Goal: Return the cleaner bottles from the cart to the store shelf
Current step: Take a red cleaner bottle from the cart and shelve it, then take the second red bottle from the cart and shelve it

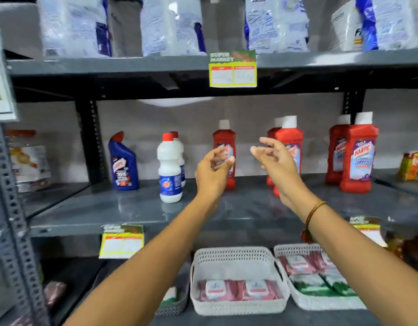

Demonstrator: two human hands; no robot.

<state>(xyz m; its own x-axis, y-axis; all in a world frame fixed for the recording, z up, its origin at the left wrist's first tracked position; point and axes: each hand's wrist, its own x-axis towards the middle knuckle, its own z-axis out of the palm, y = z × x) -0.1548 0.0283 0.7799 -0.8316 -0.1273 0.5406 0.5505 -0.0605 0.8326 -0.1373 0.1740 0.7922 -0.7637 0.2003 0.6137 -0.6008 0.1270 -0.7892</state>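
Note:
Cleaner bottles stand on the grey middle shelf (114,208): a blue bottle (123,164) at the left, two white bottles (169,170) with red caps beside it, and several red bottles (358,158) with white caps to the right. My left hand (214,171) is raised in front of a single red bottle (224,137), fingers curled and apart, holding nothing. My right hand (274,158) hovers in front of a pair of red bottles (291,135), fingers spread, also holding nothing. The cart is out of view.
Large white and blue bags (170,24) fill the top shelf. Yellow price tags (232,71) hang from the shelf edges. Two white baskets (238,255) of wipe packs sit on the lower shelf. A perforated metal upright (12,220) stands at the left.

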